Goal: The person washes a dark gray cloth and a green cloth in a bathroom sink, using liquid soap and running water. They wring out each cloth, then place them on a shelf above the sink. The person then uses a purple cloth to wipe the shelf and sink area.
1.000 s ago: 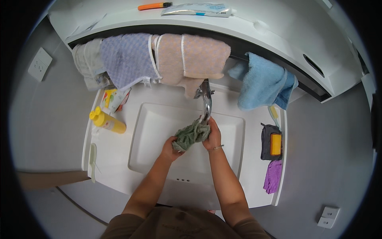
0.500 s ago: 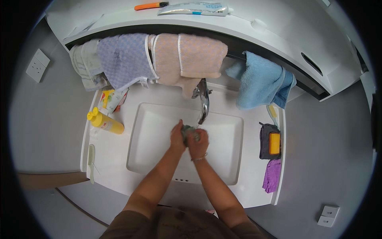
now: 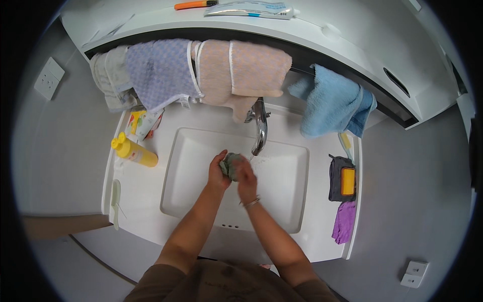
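Over the white sink point(image 3: 173, 181), my left hand point(image 3: 217, 172) is closed round a bunched grey-green cloth point(image 3: 229, 166). My right hand point(image 3: 245, 176), with a bracelet at its wrist, is against the right side of the cloth. Motion smears its fingers, so their grip does not show. Just beyond the hands stands the chrome faucet point(image 3: 261, 126), its spout pointing down into the sink. Small splashes of water show beneath the spout.
Towels hang behind the sink: a purple one point(image 3: 158, 73), a peach one point(image 3: 259, 65) and a blue one point(image 3: 332, 103). Yellow bottles point(image 3: 137, 152) and a comb point(image 3: 115, 196) lie left. A dark cloth point(image 3: 336, 181) with a yellow block point(image 3: 347, 181) and a purple cloth point(image 3: 344, 222) lie right.
Both hands have shifted slightly left with the cloth. My right hand has turned and moved across it, so more of the cloth shows beside my left hand.
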### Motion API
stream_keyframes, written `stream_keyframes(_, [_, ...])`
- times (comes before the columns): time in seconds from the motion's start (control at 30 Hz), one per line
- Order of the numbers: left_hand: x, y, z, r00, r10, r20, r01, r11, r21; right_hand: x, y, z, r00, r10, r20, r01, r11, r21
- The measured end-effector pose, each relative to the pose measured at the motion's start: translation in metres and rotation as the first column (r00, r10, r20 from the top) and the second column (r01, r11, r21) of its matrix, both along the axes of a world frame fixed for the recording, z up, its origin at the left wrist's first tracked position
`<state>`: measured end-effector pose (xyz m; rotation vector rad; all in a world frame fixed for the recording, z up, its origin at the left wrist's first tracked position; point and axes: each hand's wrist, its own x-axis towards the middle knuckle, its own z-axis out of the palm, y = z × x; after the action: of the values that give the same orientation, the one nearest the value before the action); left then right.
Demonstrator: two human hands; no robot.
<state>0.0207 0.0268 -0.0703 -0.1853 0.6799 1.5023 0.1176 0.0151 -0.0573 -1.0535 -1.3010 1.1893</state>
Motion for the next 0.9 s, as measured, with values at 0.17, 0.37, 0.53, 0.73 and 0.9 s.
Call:
stream_keyframes(0.17, [0.024, -0.019, 0.000, 0.975, -0.193, 0.108, 0.207, 0.967, -0.146, 0.015, 0.024, -0.011, 0.851, -0.289, 0.439, 0.163, 0.939, 0.303])
stream_keyframes(0.37, [0.011, 0.005, -0.004, 1.000, -0.011, 0.005, 0.012, 0.993, -0.118, 0.031, 0.016, 0.011, 0.976, -0.210, 0.048, 0.215, 0.969, -0.119])
stream_keyframes(0.53, [0.031, 0.010, -0.001, 0.957, -0.166, -0.238, 0.112, 0.968, -0.224, 0.027, 0.012, 0.001, 0.935, -0.236, 0.264, 0.253, 0.967, -0.030])
stream_keyframes(0.73, [0.038, 0.020, -0.003, 0.621, -0.383, -0.683, 0.270, 0.924, -0.273, 0.045, 0.047, -0.005, 0.948, -0.102, 0.300, 0.144, 0.982, -0.121])
stream_keyframes(0.9, [0.023, 0.006, 0.007, 0.856, -0.247, -0.454, 0.235, 0.968, -0.085, 0.056, 0.048, -0.020, 0.975, -0.141, -0.170, 0.046, 0.882, -0.468])
